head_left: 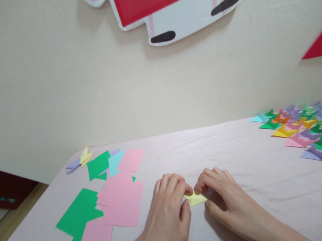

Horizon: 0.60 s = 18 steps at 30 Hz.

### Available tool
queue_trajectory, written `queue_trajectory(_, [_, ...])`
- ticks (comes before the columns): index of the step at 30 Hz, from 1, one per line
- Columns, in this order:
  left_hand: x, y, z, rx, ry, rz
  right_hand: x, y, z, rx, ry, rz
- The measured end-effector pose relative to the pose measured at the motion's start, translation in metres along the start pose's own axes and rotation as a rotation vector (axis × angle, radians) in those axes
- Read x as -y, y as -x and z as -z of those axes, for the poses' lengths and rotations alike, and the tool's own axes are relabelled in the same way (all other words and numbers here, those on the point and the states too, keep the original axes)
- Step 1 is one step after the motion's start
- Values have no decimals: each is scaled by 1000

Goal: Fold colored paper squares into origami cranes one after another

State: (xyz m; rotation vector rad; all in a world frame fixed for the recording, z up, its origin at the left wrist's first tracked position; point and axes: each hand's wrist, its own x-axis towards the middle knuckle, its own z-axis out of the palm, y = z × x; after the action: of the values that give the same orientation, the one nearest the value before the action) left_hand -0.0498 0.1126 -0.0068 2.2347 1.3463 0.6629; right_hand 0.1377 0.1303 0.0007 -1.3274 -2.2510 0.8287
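Note:
A small folded yellow paper (195, 199) lies on the pale pink table (230, 154) between my two hands. My left hand (170, 209) has its fingers curled and pinches the paper's left side. Pressing on the right side with bent fingertips is my right hand (221, 198). Most of the paper is hidden under the fingers.
Loose pink sheets (122, 202), green sheets (81, 212) and a light blue sheet (115, 161) lie left of my hands. Folded yellow (86, 155) and lilac pieces (73, 165) sit near the table's far left corner. Several folded coloured pieces (306, 129) crowd the right. A beige wall with a red-and-white decoration (163, 10) stands behind.

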Motion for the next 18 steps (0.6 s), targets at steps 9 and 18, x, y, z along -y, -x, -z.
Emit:
queue_trajectory(9, [5,3,1,-27,-22,-101,-7,-1,-3,-26,-14,49])
queue_trajectory(18, [8,2,-1,-43,-19,-109,-11,4,-8,-7,-88,132])
